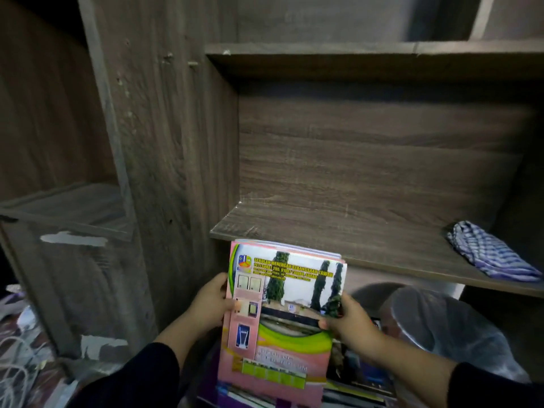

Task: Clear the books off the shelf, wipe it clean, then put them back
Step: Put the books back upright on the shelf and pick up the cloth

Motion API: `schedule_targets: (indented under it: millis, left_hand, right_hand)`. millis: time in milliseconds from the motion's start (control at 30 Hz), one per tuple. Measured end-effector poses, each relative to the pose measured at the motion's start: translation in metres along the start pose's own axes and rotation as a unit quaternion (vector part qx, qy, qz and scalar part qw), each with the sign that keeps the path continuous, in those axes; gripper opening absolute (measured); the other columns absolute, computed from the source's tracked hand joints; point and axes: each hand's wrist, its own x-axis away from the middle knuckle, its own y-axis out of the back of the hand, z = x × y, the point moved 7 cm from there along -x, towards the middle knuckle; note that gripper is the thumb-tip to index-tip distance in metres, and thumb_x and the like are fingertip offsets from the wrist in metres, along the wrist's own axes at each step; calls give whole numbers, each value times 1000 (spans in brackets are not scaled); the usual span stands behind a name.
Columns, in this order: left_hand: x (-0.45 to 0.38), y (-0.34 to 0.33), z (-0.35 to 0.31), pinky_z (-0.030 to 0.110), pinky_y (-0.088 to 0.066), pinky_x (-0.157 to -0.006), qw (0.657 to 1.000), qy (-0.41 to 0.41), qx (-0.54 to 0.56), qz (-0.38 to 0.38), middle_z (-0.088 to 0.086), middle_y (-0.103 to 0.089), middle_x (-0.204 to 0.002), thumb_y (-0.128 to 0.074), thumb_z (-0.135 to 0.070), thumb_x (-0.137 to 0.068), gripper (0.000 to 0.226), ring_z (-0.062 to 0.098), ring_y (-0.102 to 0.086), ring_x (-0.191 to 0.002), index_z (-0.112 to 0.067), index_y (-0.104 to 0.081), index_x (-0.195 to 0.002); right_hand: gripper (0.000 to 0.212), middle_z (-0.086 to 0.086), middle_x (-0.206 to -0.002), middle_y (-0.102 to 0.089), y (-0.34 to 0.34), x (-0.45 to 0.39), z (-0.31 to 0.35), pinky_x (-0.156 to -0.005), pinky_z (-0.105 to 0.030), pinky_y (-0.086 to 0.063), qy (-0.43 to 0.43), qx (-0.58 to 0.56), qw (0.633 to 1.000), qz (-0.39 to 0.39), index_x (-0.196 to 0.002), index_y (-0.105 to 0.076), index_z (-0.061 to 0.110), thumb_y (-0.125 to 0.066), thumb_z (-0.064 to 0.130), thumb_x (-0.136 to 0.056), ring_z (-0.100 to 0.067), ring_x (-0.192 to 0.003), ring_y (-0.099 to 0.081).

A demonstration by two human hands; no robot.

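Return step underway: left hand (pixel 210 301) and right hand (pixel 348 318) both gripping book stack (pixel 282 313), nearing bare shelf (pixel 338 231). Next: sliding stack in, avoiding cloth (pixel 491 251).

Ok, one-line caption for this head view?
Both hands, left and right, hold a book stack below the shelf; checked cloth at right.

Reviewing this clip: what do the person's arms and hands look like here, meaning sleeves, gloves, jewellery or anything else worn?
Both hands are bare, with no gloves. No rings, watch or bracelets are visible on the left hand or the right hand, though the picture is dim and soft. Each forearm is uncovered near the wrist, then covered by a dark, black-looking long sleeve pushed partway up: the left sleeve and the right sleeve. No markings show on the fabric.
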Motion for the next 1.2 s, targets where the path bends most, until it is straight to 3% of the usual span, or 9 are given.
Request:
schedule_targets:
  millis: [200,333,467,567,733,867,1000,1067,1200]
  left_hand:
    - [12,16,-114,31,-57,-66,987,-97,117,-51,13,-69,-97,-51,7,-92,22,22,-66,-77,-11,-61,-99]
    - [2,17,-171,35,-57,-69,974,-131,171,-66,7,-72,-89,-49,0,-95,22,22,-69,-75,-16,-64,-95]
    - [-29,5,-194,44,-56,-76,966,-145,194,-89,16,-71,-90,-52,-4,-95,12,28,-68,-75,-6,-64,-98]
    - [-61,-14,-186,48,-53,-77,966,-112,193,-129,21,-66,-82,-56,-1,-92,18,29,-61,-77,-5,-61,-75]
    - [-115,-53,-153,44,-52,-70,985,-16,152,-79,22,-63,-68,-48,13,-84,30,35,-64,-69,-1,-58,-60]
    - [-135,-69,-137,48,-54,-68,994,23,85,-71,22,-59,-67,-51,20,-73,25,37,-66,-68,-2,-52,-60]
    - [-143,-69,-144,20,-49,-47,995,11,-67,-67,12,-58,-65,-65,10,-77,28,16,-60,-53,-5,-52,-58]
    - [-141,-69,-152,20,-48,-57,985,7,-164,-51,8,-63,-76,-69,-8,-82,14,12,-65,-69,-6,-60,-72]
    - [-129,-63,-162,30,-50,-83,934,1,-334,-127,9,-66,-114,-72,-26,-80,29,26,-59,-112,-12,-68,-104]
  right_hand:
    - [25,-4,-85,-71,42,-7,94,-54,-23,-48,49,-115,992,-31,-105,-60,0,-60,-12,-82,-13,-61,-65]
    - [22,-12,-97,-70,68,-18,150,-50,-16,-53,115,-195,971,-76,-102,-62,4,-53,-10,-88,-4,-59,-69]
    - [14,-2,-65,-74,91,-36,167,-47,-19,-54,133,-252,951,-123,-98,-64,-2,-52,-5,-90,-9,-50,-67]
    - [11,-4,-57,-71,105,-59,144,-47,-23,-55,96,-249,948,-176,-88,-67,2,-56,2,-90,-12,-45,-64]
    - [13,-15,-60,-66,126,-97,95,-56,-29,-52,11,-205,948,-244,-80,-65,-6,-60,2,-88,-21,-47,-60]
    - [22,-13,-62,-56,141,-113,68,-39,-20,-40,-57,-142,942,-299,-63,-55,-1,-63,-5,-84,-18,-51,-49]
    - [30,-28,-90,-67,143,-124,67,-59,-27,-39,-112,34,939,-322,-94,-67,-14,-68,14,-83,-31,-78,-62]
    - [39,-25,-108,-67,143,-121,73,-65,-27,-33,-125,161,928,-312,-104,-67,-9,-65,26,-87,-35,-99,-64]
    - [39,-18,-104,-70,150,-116,75,-61,-24,-35,-119,276,906,-299,-95,-73,4,-64,40,-84,-31,-98,-65]
